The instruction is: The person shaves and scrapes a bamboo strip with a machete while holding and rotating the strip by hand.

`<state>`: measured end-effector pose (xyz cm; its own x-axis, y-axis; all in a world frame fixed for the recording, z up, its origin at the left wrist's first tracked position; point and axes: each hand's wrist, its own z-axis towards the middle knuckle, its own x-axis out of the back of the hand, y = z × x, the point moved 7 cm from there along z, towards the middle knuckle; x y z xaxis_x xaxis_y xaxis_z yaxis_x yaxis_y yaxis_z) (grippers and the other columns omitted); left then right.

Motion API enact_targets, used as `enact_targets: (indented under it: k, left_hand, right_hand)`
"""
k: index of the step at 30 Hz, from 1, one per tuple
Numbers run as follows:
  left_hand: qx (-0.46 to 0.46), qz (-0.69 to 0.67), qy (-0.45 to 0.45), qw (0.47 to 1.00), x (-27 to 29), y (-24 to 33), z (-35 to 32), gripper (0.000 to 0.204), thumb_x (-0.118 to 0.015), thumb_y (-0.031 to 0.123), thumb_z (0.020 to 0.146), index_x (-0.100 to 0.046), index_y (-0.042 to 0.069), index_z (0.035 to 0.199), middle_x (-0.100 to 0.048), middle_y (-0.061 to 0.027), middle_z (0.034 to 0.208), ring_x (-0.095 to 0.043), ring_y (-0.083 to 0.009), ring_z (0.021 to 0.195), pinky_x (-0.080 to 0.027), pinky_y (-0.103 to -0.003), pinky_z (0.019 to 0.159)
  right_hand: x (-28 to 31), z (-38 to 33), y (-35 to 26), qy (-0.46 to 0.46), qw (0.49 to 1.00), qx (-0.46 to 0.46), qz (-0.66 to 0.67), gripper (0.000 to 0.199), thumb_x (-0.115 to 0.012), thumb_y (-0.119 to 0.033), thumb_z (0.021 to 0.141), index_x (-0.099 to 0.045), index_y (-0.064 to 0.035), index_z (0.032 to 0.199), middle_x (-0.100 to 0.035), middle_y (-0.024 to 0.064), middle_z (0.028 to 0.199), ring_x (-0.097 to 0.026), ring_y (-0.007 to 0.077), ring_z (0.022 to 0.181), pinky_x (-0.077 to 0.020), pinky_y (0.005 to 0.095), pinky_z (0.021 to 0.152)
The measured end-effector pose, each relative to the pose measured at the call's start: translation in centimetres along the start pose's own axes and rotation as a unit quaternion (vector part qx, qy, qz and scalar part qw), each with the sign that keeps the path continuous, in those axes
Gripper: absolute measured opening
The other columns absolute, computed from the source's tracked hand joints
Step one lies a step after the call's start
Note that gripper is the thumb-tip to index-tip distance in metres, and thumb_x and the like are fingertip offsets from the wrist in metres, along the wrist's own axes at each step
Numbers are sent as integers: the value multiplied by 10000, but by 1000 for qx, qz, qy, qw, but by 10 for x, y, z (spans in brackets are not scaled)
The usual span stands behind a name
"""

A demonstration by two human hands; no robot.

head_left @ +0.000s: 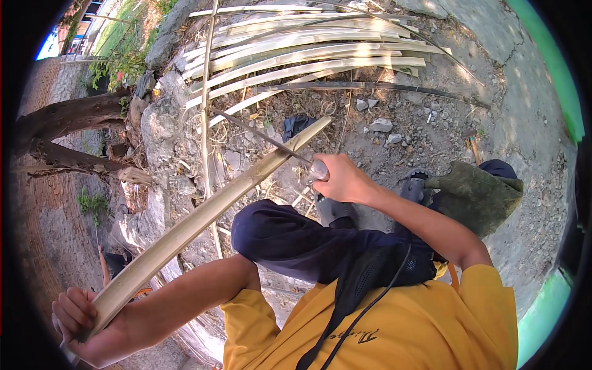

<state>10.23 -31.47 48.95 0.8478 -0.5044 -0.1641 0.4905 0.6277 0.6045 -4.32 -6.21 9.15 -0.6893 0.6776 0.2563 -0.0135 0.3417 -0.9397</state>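
A long split bamboo strip slants from the lower left toward the middle. My left hand is closed around its near end. My right hand grips the rounded handle of a long, narrow-bladed knife. The knife's blade points up and left and crosses the strip close to its far end. Whether the edge bites into the bamboo I cannot tell. My dark-trousered knee is bent beside the strip.
Several pale split bamboo strips lie across the ground ahead. A thin upright pole crosses their left ends. A forked tree trunk juts in at left. Stones and a wooden-handled tool lie right; a green cloth drapes there.
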Motion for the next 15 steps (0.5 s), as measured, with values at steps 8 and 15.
enact_targets:
  k: [8,15]
  left_hand:
    - [-18,79,39,996,-13,1,-4,257,-417,31,804,-238,167,678,-206,-1,641,-182,-116,524,-168,-294,506]
    - [14,34,16,999,-19,-10,-4,308,-435,35,799,-205,186,661,-200,-3,637,-181,-114,532,-167,-297,513]
  right_hand:
    - [-4,-6,-78,17,991,133,24,342,-715,-125,771,-651,49,1058,-635,233,649,-682,436,669,-519,443,636]
    - [8,21,59,35,998,-2,-42,345,-724,-125,759,-654,45,1051,-617,239,638,-672,443,661,-508,442,621]
